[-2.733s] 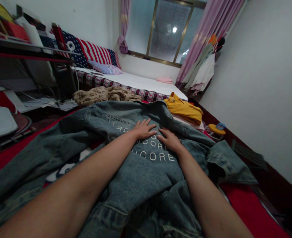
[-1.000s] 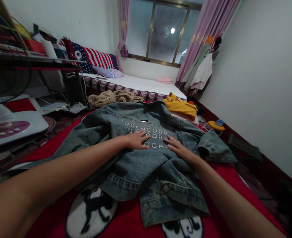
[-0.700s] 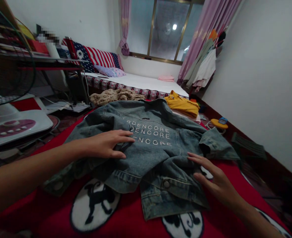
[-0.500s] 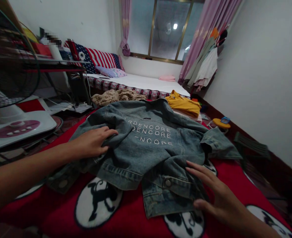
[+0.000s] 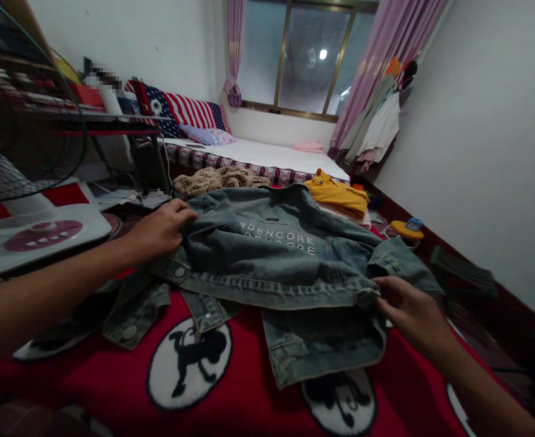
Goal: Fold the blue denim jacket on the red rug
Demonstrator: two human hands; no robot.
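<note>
A blue denim jacket (image 5: 267, 261) lies back side up, with white lettering across its back. My left hand (image 5: 170, 227) is closed on the jacket at its left side, near the shoulder and side. At the lower right corner of the hem, my right hand (image 5: 401, 300) pinches the waistband between thumb and fingers. The hem is raised off the blanket between both hands, and part of the lettering is hidden in a fold. One sleeve with a button cuff hangs at the left. Beneath the jacket is a red blanket (image 5: 244, 388) with black-and-white monkey patches.
Behind the jacket lie a folded yellow garment (image 5: 338, 193) and a patterned brown cloth (image 5: 222, 178). A fan (image 5: 26, 121) and a white panelled base (image 5: 44, 233) stand at the left. Farther back is a bed (image 5: 267, 152); a dark green stool (image 5: 463, 270) is at the right.
My left hand has moved up and gripped the jacket's side. My right hand has closed on the hem corner. The hem has lifted and straightened, covering part of the lettering.
</note>
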